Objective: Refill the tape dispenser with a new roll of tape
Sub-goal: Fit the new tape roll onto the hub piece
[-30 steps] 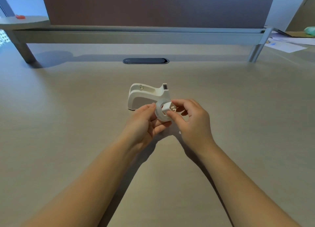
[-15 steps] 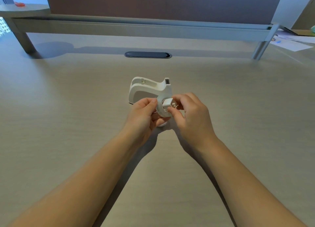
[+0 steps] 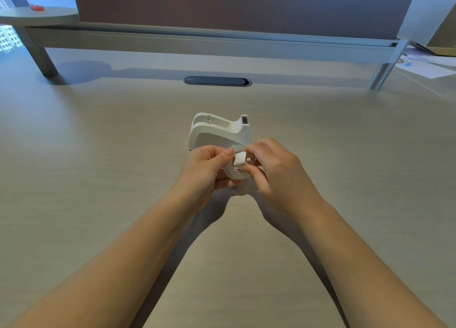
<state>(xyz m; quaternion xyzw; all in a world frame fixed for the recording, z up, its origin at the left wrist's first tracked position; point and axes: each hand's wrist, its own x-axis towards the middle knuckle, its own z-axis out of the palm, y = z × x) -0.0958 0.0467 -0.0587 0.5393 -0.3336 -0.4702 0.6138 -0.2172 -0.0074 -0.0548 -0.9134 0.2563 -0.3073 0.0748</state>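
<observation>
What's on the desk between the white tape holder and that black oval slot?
Nothing. In the head view, bare desk runs from the tape dispenser to the slot.

A pale wood-grain worktop (image 3: 98,155) carries a white tape dispenser (image 3: 217,133) at its centre, a dark oval cable grommet (image 3: 217,81) at twelve o'clock, papers (image 3: 429,65) at two.

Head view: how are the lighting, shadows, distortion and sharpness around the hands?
Head view: soft, even light; faint forearm shadows on the desk; wide-angle bowing at the far rail; tape dispenser sharp, tape roll and white core piece slightly soft between left hand and right hand.
</observation>
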